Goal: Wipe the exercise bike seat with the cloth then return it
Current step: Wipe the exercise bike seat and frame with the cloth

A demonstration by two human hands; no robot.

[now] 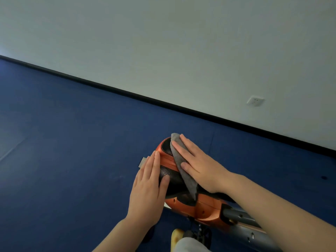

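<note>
The exercise bike seat point(168, 161) is orange and black with a perforated black pad, low in the middle of the view. A grey cloth point(182, 171) lies folded across its top. My right hand point(198, 163) presses flat on the cloth, fingers spread toward the seat's far end. My left hand point(150, 186) rests flat against the seat's left side, fingers straight, thumb on the perforated pad. The right half of the seat is hidden under the cloth and my right hand.
The seat sits on an orange and grey frame point(234, 217) running to the lower right. Dark blue floor point(72, 142) surrounds the bike. A white wall with black skirting point(163, 102) and a socket point(255, 101) stands behind. Something yellow point(177, 237) lies below the frame.
</note>
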